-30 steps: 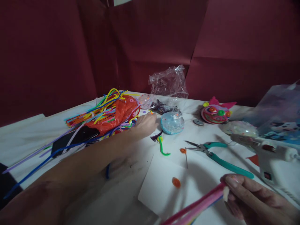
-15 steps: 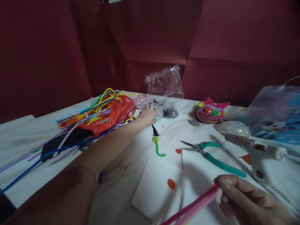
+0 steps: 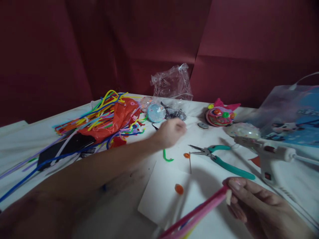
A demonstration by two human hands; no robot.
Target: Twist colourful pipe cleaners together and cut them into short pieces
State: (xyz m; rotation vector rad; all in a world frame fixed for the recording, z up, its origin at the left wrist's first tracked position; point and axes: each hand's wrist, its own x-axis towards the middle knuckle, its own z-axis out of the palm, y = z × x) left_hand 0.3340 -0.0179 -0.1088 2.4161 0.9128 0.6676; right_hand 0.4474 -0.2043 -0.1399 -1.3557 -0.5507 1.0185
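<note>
My left hand (image 3: 172,132) is curled closed above the middle of the table, slightly blurred; whatever its fingers may hold is hidden. Below it, a bent green pipe cleaner (image 3: 166,156) pokes out. At the lower right, my right hand (image 3: 251,199) pinches a bundle of pink pipe cleaners (image 3: 201,212) between thumb and fingers, with yellow and blue showing among them. A small whitish piece (image 3: 228,197) sits by the fingertips. Teal-handled pliers (image 3: 211,154) lie open beyond that hand. Two orange oval pieces, one nearer (image 3: 178,189) and one farther (image 3: 186,155), lie on or beside a white sheet (image 3: 154,202).
A white glue gun (image 3: 269,162) stands at right. Behind it lies a blue printed bag (image 3: 294,122). A pink lion-like head (image 3: 220,114) sits near the back. At left are many coloured pipe cleaners (image 3: 99,116) and red plastic (image 3: 119,121). A clear bag (image 3: 171,83) and bluish ball (image 3: 156,113) stand centrally.
My left hand has drawn back from the bluish ball and the black bundle, toward me and rightward, its fingers now curled. My right hand keeps holding the pink pipe cleaners.
</note>
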